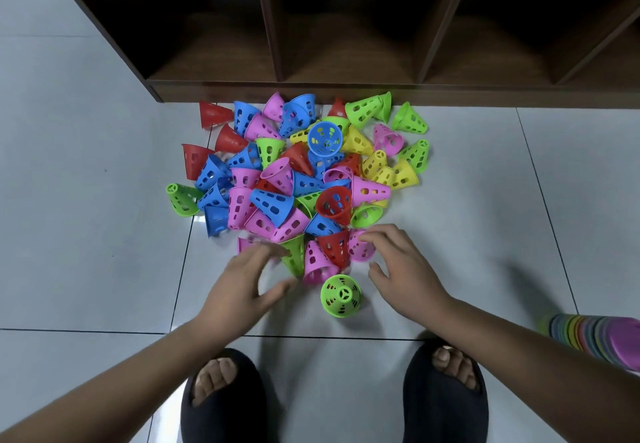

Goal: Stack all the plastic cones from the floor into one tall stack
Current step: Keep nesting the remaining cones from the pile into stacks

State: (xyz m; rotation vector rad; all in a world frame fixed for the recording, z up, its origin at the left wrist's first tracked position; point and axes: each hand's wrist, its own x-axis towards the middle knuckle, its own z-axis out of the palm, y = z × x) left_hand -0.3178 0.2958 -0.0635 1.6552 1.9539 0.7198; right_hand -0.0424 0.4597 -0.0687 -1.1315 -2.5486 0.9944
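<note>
A heap of perforated plastic cones [298,179] in red, blue, pink, green and yellow lies on the white tiled floor [86,200] before a dark wooden shelf unit [346,44]. One green plastic cone [341,295] stands upright alone between the hands. The blurred left hand [247,280] spreads a wide, empty grip at the heap's near edge. The right hand [401,266], grip also wide, touches a pink plastic cone [360,252].

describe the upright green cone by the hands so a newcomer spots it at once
Find the heap of coloured cones before the dark wooden shelf. At the heap's near edge, between the person's left hand and right hand, sits the green cone. It alone there stands on end, round face to the camera, while the pink cone and red cone beside it lie tipped over.
</note>
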